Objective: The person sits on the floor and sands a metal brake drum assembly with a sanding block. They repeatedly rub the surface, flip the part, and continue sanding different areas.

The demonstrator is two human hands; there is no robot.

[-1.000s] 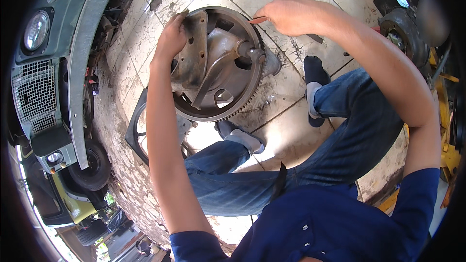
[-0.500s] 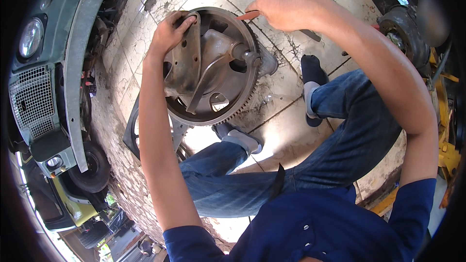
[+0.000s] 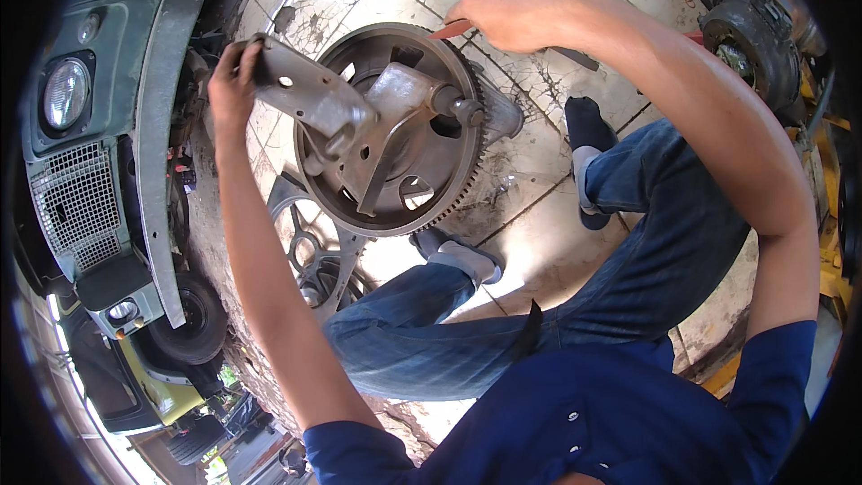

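Note:
My left hand (image 3: pixel 235 81), closed round one end, holds a grey metal bracket (image 3: pixel 310 88) with several holes. The bracket is tilted over a large toothed flywheel (image 3: pixel 429 166) and hides part of its upper left. Its lower end lies against other brown metal on the wheel; I cannot tell whether they are one piece. To the right of the flywheel's top edge, my right hand (image 3: pixel 516 13) is closed round a thin tool (image 3: pixel 451 30). A reddish end points to the wheel, and a dark flat end sticks out behind the hand. My palm hides its middle.
A cut-out metal part with round openings (image 3: pixel 310 247) lies below left of the flywheel. A vehicle front (image 3: pixel 76 216) with a grey bumper (image 3: pixel 154 135) stands at the left. A dark round machine part (image 3: pixel 759 49) is at the right. My feet are on the tiled floor (image 3: pixel 530 256).
My left hand has moved left with the bracket's end, swinging it from nearly upright to a slant and baring more of the flywheel. My right hand has barely moved.

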